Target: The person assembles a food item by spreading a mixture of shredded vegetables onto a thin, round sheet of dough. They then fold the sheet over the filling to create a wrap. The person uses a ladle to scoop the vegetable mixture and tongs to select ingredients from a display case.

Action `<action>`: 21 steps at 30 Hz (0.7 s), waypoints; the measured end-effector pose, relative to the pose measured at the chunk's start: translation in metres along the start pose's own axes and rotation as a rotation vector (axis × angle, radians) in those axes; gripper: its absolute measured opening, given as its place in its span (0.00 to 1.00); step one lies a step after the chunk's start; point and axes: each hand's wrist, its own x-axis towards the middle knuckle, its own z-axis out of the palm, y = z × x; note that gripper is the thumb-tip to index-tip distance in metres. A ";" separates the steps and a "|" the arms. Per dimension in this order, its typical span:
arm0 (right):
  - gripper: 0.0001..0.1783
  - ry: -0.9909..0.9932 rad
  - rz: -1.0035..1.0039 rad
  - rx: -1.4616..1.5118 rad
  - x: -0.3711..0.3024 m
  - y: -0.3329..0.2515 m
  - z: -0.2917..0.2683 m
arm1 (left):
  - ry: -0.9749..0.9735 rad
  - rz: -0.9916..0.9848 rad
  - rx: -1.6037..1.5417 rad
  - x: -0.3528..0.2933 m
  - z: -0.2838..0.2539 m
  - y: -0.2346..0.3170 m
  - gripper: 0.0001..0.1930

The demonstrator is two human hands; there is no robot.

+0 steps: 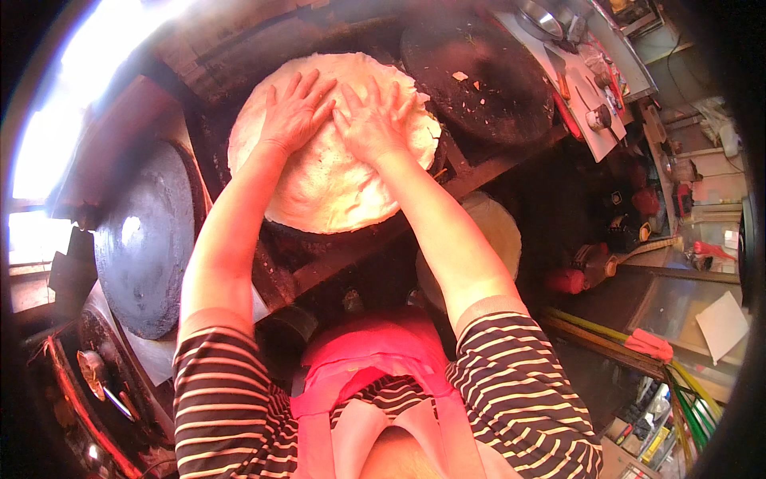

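A large round pale flatbread (319, 191) lies on a dark round griddle, most of which it hides. Flat on its upper left part rests my left hand (297, 116), fingers spread. My right hand (373, 124) presses beside it, also with fingers apart, and the two thumbs come close together. Along the right edge the bread looks cracked and ragged. Neither hand grips anything.
To the right is another dark griddle (479, 80) with a few crumbs. A round grey plate (148, 239) leans at the left. Beyond the right griddle, a tray (586, 120) carries utensils. A pale round thing (491, 235) lies below my right forearm.
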 end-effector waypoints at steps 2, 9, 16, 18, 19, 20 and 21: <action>0.33 -0.013 0.000 0.023 0.000 -0.001 -0.005 | 0.044 -0.003 -0.063 0.001 0.014 -0.007 0.25; 0.37 -0.127 -0.038 -0.035 -0.048 -0.010 -0.020 | 0.167 0.046 -0.015 -0.002 0.025 -0.012 0.24; 0.39 0.005 -0.073 -0.066 -0.067 -0.013 -0.007 | 0.004 0.022 0.015 0.001 0.008 -0.004 0.24; 0.38 -0.025 -0.051 0.048 -0.066 -0.013 -0.008 | -0.079 -0.005 0.060 -0.006 -0.003 0.003 0.25; 0.37 -0.034 -0.045 0.072 -0.065 -0.012 -0.009 | -0.082 0.004 0.075 -0.013 -0.008 0.007 0.26; 0.37 -0.033 -0.038 0.088 -0.064 -0.011 -0.012 | -0.089 0.014 0.091 -0.021 -0.011 0.013 0.26; 0.36 -0.087 -0.029 0.109 -0.063 -0.009 -0.015 | -0.088 -0.053 0.122 -0.035 -0.009 0.026 0.28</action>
